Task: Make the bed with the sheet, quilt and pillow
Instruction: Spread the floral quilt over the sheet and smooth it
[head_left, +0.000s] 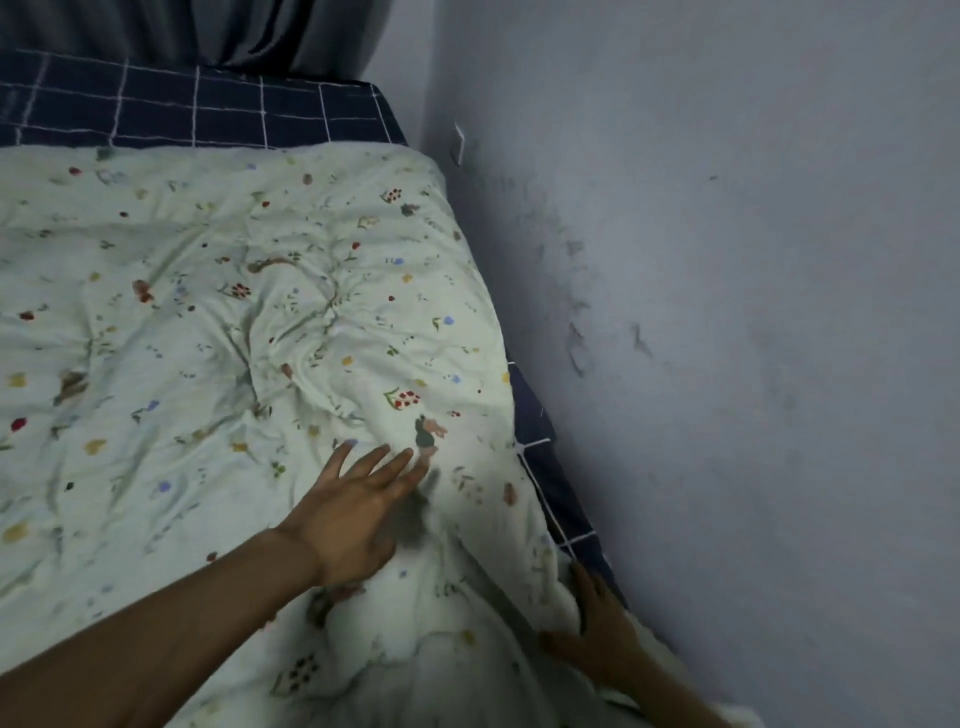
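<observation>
A pale green quilt (218, 322) printed with small flowers covers most of the bed, still creased in the middle. Under it lies a navy sheet (208, 111) with a white grid, bare at the far end and along the right edge by the wall. My left hand (358, 514) lies flat on the quilt with its fingers spread, pointing toward the wall. My right hand (602, 629) rests open on the quilt's right edge near the wall, fingers pointing away from me. No pillow is in view.
A grey-white scuffed wall (727, 312) runs tight along the bed's right side. Dark grey curtains (218, 31) hang behind the far end of the bed.
</observation>
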